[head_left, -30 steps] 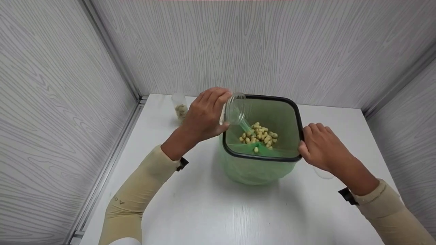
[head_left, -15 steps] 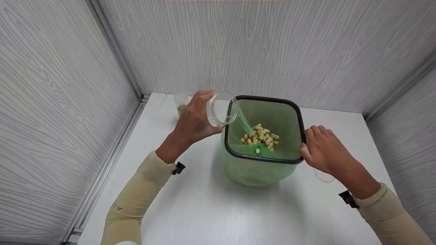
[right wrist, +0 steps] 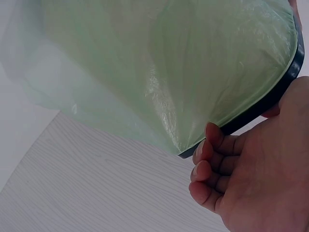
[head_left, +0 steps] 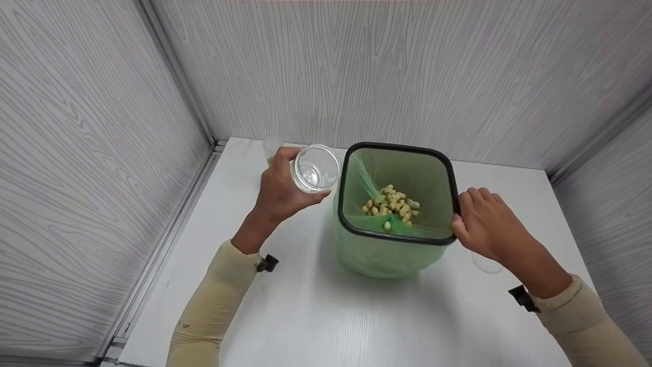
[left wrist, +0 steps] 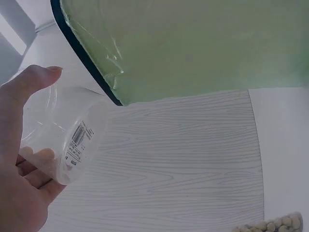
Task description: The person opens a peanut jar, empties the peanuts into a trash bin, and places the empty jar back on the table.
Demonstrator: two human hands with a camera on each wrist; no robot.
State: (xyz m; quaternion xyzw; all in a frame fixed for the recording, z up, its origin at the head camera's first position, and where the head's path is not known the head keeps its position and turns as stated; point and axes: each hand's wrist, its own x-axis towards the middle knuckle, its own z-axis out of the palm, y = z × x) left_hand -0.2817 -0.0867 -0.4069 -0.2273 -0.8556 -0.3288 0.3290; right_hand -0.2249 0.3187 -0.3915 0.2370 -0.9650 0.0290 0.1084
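My left hand (head_left: 277, 191) grips a clear plastic jar (head_left: 317, 169) just left of the bin, its mouth facing up toward me and nothing visible inside. In the left wrist view, a barcode label (left wrist: 79, 140) shows on the jar. My right hand (head_left: 481, 221) holds the black rim of a trash bin (head_left: 397, 236) at its right side, fingers curled over the edge. A green plastic bag (right wrist: 159, 72) lines the bin and hangs down outside. Inside lie several peanuts in their shells (head_left: 393, 204).
Behind my left hand stands another clear jar (head_left: 272, 147), mostly hidden; the left wrist view shows pale lumpy pieces (left wrist: 280, 224) in it. A clear round disc (head_left: 486, 262) lies partly under my right wrist. Wood-grain panels (head_left: 305, 66) enclose the white table (head_left: 326, 326).
My left hand has drawn the jar left, away from above the bin, and turned its mouth from facing the bin to facing up. The right hand keeps its hold on the rim.
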